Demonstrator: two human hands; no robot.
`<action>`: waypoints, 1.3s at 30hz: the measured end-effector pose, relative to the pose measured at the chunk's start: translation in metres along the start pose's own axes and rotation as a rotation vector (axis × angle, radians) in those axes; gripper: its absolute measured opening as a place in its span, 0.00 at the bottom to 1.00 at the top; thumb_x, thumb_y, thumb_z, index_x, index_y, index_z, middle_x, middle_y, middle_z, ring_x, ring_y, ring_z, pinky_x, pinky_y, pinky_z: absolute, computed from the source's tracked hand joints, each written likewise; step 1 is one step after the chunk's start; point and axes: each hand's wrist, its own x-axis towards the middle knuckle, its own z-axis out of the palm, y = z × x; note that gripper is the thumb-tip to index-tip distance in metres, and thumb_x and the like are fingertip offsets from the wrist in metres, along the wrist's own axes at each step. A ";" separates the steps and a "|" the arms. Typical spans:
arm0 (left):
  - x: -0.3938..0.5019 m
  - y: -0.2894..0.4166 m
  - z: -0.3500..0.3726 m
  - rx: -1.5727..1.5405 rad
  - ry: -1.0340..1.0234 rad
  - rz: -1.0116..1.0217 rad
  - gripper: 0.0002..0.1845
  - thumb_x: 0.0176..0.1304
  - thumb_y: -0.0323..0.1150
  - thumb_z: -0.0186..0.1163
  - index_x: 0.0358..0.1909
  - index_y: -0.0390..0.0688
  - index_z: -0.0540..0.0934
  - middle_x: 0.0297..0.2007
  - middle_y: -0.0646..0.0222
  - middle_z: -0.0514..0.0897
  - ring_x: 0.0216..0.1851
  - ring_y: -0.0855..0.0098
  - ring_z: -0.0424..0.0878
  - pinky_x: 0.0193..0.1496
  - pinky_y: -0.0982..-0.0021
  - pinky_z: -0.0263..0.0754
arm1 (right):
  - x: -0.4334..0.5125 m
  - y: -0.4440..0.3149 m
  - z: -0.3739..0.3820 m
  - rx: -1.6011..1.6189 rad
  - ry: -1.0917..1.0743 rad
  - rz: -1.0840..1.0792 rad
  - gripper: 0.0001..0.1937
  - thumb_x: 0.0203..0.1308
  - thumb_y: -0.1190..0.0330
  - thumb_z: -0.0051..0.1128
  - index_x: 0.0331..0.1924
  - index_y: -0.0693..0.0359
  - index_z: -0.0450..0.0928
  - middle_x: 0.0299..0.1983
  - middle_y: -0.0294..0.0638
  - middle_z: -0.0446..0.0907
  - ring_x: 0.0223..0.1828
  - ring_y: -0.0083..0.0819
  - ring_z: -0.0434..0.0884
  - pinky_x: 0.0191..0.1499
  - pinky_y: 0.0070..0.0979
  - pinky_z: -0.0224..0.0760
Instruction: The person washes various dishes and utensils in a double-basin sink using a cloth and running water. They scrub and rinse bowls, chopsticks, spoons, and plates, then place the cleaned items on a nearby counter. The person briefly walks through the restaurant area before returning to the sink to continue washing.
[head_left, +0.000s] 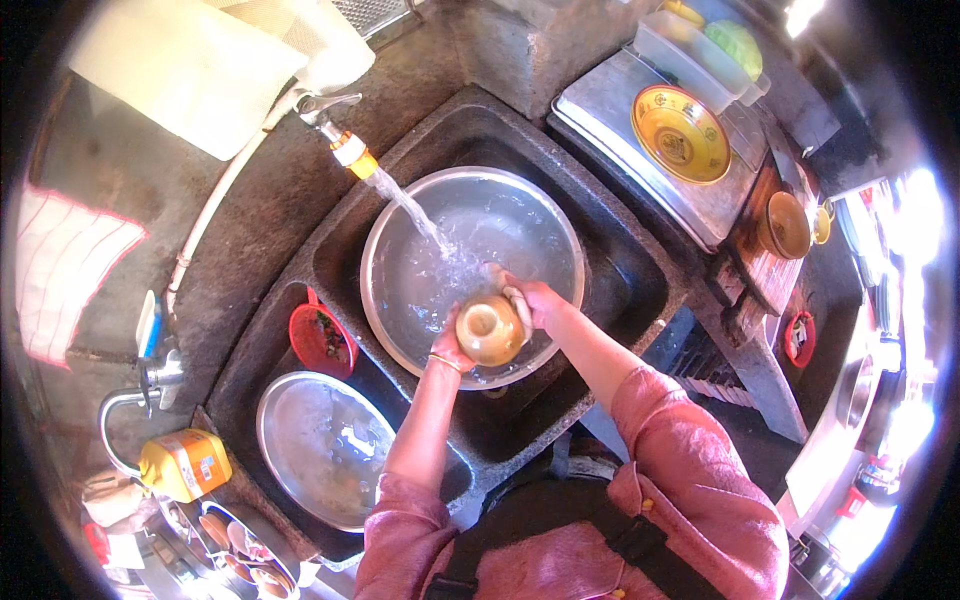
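My left hand (453, 343) grips a yellow-brown glazed bowl (491, 339), its foot turned up towards me. On the bowl's right side my right hand (534, 298) presses a pale cloth (519, 306) against it. Both hands are over the near part of a large round metal basin (472, 174), which holds water and stands in a dark stone sink (626, 274). From a tap with an orange and white nozzle (354, 155), water streams into the basin just beyond my hands.
Left, a second metal basin (322, 450) with water sits near a red strainer basket (322, 341). A yellow jug (185, 465) stands beside the curved tap (112, 420). To the right are a patterned yellow bowl (680, 135) on a metal surface (600, 105) and a brown bowl (786, 225).
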 end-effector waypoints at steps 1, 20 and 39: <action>0.003 0.000 -0.002 0.052 -0.019 -0.043 0.29 0.61 0.55 0.35 0.54 0.44 0.65 0.53 0.64 0.69 0.54 0.62 0.66 0.59 0.59 0.57 | 0.002 -0.004 0.000 0.044 -0.108 0.024 0.16 0.62 0.61 0.38 0.46 0.65 0.67 0.37 0.46 0.74 0.38 0.35 0.76 0.45 0.33 0.71; -0.005 0.048 0.047 0.398 0.458 0.943 0.25 0.51 0.47 0.60 0.39 0.33 0.74 0.34 0.62 0.78 0.31 0.69 0.77 0.34 0.71 0.73 | -0.049 -0.031 0.015 -2.060 0.535 -0.442 0.44 0.46 0.33 0.39 0.56 0.64 0.61 0.54 0.55 0.62 0.48 0.47 0.70 0.51 0.36 0.62; 0.037 -0.010 -0.032 2.016 0.938 0.577 0.29 0.51 0.43 0.53 0.55 0.44 0.62 0.57 0.56 0.60 0.57 0.56 0.61 0.57 0.56 0.56 | -0.005 -0.017 0.029 -1.875 0.208 -1.051 0.21 0.49 0.70 0.46 0.51 0.56 0.64 0.44 0.49 0.69 0.40 0.41 0.74 0.30 0.34 0.74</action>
